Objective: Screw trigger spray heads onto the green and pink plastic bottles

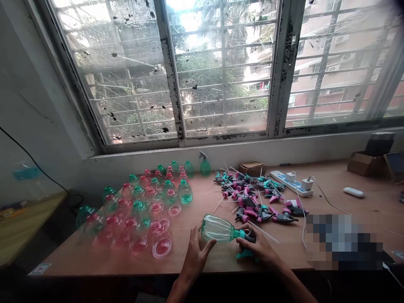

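A clear green spray bottle (218,228) lies on its side in the air just over the table's front part, its base to the left. My left hand (199,248) is closed around the base end, thumb below and fingers behind. At the other end my right hand (257,244) grips the black and teal trigger sprayer head (243,235), which sits at the bottle's neck. The teal trigger points down toward me. Whether the collar is fully tight cannot be seen. Behind the right hand lies a heap of loose trigger sprayer heads (249,202), pink or teal with black, with thin tubes.
Several open pink bottles (131,229) and green bottles (184,191) stand on the left of the table (126,267). A green bottle with a sprayer (205,166) stands by the wall. A white power strip (292,183) with cables, a cardboard box (366,162) and a blurred patch lie right.
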Action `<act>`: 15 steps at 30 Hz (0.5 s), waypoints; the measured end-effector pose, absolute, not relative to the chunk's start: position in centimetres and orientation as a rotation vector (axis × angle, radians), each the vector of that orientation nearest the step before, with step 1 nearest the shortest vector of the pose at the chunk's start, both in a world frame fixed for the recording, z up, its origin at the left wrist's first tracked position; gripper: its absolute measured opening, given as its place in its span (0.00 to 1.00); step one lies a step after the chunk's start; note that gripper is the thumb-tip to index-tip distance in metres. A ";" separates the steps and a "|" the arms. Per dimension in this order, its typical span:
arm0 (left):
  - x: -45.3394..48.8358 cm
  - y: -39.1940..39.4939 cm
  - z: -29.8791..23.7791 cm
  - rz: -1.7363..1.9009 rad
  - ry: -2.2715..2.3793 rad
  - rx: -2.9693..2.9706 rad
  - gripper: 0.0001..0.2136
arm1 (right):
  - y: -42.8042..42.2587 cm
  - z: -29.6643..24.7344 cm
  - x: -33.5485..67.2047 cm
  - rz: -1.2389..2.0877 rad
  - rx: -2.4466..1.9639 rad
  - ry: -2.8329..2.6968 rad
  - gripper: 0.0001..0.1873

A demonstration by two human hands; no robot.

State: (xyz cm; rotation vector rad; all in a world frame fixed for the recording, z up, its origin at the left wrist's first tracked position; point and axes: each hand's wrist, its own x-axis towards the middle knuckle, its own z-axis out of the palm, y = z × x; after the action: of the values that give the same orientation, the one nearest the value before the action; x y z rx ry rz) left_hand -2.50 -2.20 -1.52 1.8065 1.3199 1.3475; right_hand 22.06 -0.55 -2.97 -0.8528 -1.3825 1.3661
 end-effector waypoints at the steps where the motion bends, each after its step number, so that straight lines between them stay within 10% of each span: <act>1: -2.5 -2.2 -1.4 1.350 1.317 1.805 0.22 | -0.5 -3.0 22.1 1.370 -0.851 -1.387 0.18; 15: -2.8 -1.9 -1.6 1.355 1.284 1.753 0.17 | -0.6 -3.1 22.1 1.375 -0.844 -1.398 0.16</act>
State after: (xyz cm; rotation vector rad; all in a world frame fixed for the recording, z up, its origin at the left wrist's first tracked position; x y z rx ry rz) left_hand -2.78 -1.93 -1.64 1.7526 1.2841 1.3548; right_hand 22.09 -0.55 -3.08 -0.8443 -1.3979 1.3745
